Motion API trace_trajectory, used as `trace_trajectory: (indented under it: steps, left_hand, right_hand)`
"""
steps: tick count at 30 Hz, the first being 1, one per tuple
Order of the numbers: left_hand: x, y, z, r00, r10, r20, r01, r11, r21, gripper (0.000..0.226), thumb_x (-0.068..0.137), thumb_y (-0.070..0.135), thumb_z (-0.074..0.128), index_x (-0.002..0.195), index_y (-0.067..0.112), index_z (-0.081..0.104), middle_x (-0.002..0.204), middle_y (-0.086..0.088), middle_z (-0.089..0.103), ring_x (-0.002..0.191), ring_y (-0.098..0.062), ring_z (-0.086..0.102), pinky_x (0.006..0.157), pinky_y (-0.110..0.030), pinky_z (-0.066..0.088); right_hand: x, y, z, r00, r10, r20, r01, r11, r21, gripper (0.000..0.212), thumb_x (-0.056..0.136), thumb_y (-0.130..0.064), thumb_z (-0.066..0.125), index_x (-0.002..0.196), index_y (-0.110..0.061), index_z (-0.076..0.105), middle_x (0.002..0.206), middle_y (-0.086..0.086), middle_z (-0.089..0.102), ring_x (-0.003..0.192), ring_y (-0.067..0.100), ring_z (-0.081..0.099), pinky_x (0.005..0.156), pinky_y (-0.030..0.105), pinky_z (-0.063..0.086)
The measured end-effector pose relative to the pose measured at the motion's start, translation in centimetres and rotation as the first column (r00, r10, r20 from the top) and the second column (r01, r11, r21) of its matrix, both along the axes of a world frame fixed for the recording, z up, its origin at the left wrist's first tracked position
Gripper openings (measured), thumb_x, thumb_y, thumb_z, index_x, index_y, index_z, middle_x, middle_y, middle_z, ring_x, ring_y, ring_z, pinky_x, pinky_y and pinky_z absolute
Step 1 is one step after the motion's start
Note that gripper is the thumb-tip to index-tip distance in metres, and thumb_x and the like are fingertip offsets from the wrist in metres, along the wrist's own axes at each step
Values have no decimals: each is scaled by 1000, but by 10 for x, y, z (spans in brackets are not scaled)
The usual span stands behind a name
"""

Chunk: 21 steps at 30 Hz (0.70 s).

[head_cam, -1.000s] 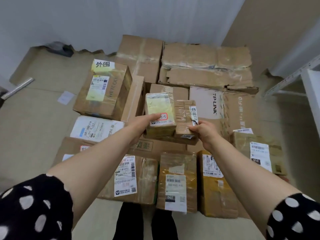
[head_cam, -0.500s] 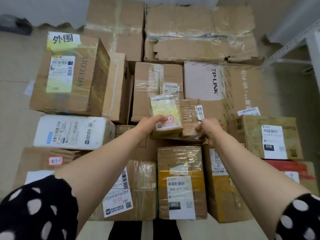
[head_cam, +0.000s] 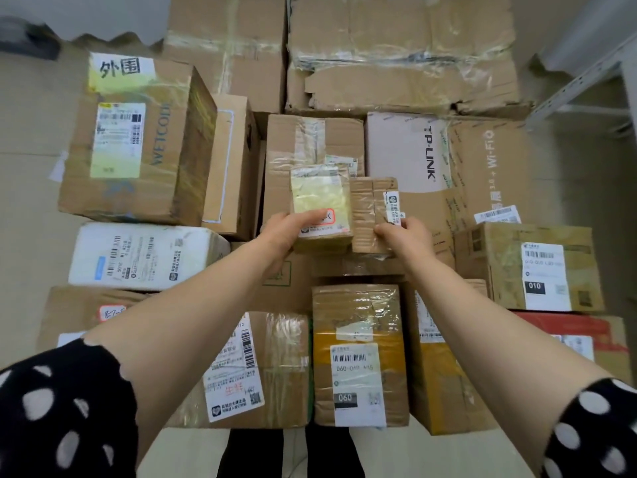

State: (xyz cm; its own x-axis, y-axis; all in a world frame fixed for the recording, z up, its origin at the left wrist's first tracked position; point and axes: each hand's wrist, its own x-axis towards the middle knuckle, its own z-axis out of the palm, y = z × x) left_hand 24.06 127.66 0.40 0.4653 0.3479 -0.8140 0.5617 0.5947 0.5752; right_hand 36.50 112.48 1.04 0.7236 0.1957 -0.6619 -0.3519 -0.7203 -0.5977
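Left hand (head_cam: 286,232) curls round the yellow-labelled parcel (head_cam: 320,198), right hand (head_cam: 403,236) pinches the taped brown parcel (head_cam: 370,212) — side by side mid-pile, TP-LINK carton (head_cam: 413,157) at two o'clock. Placement looks nearly done — letting go remains.

The small parcel (head_cam: 320,201) is brown card under a pale yellow label with a red-edged sticker; the taped parcel (head_cam: 370,215) is plain brown with a white strip. The sleeves (head_cam: 69,408) are black with white dots, and the TP-LINK box (head_cam: 396,150) shows a white panel, black lettering.
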Motion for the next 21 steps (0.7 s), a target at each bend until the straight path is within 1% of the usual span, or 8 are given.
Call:
trace_trajectory:
  steps: [2,5,8,11,13,16,19,21]
  left_hand:
    - [-10,14,11,1000,21,-22,-20,999,47,49,76,33,77,113,5,62,100,-6,73,88,-16,69,72,-25,53]
    - [-33,31,22,997,3,-72,6,993,121,64,70,41,81,119,7,59,103,-7,72,91,-20,70,80,-33,56]
    - [-56,34,22,978,-23,-207,72,970,232,60,74,34,80,122,10,55,110,-8,68,94,-23,68,86,-40,56]
    - [-71,30,15,925,-139,-355,224,952,209,55,80,32,76,123,8,52,115,-6,65,100,-24,64,86,-36,53]
    - [-76,27,10,894,-216,-393,292,945,145,53,82,34,73,123,6,53,116,-8,65,101,-25,63,88,-38,52]
    - [-78,24,0,867,-262,-425,344,930,129,50,88,32,66,126,4,52,117,-10,64,103,-28,62,91,-39,51]
    - [-75,23,-6,812,-348,-469,507,818,272,40,95,18,55,131,1,48,127,-13,57,115,-30,55,88,-31,45]
    - [-73,24,-8,734,-430,-525,644,686,339,49,95,12,52,141,2,37,139,-15,49,125,-29,49,98,-32,40]
  right_hand:
    - [-8,9,5,999,27,-38,-25,997,67,21,74,-25,68,92,-17,64,97,8,71,89,24,67,83,44,54]
    - [-19,25,10,996,10,-91,0,995,105,46,79,-18,70,121,-9,52,108,5,64,93,21,64,83,39,54]
    - [-31,37,13,997,71,-3,-70,996,45,54,84,-17,65,132,-12,42,112,3,58,99,23,60,89,43,52]
    - [-42,47,13,995,96,23,-97,995,22,51,87,-18,61,134,-12,41,112,3,57,97,22,59,87,39,51]
    - [-50,53,11,990,138,15,-138,990,20,48,89,-17,59,133,-11,42,110,4,57,97,22,57,86,37,50]
    - [-60,62,6,978,207,-2,-207,978,27,48,88,-19,61,132,-12,44,122,7,59,106,25,59,93,44,49]
    - [-67,70,-1,952,304,34,-304,953,1,49,87,-21,60,133,-16,44,124,6,59,109,25,58,92,40,48]
    - [-66,73,-4,941,326,90,-326,945,-12,50,89,-23,58,136,-18,41,126,4,57,109,24,57,87,35,47]
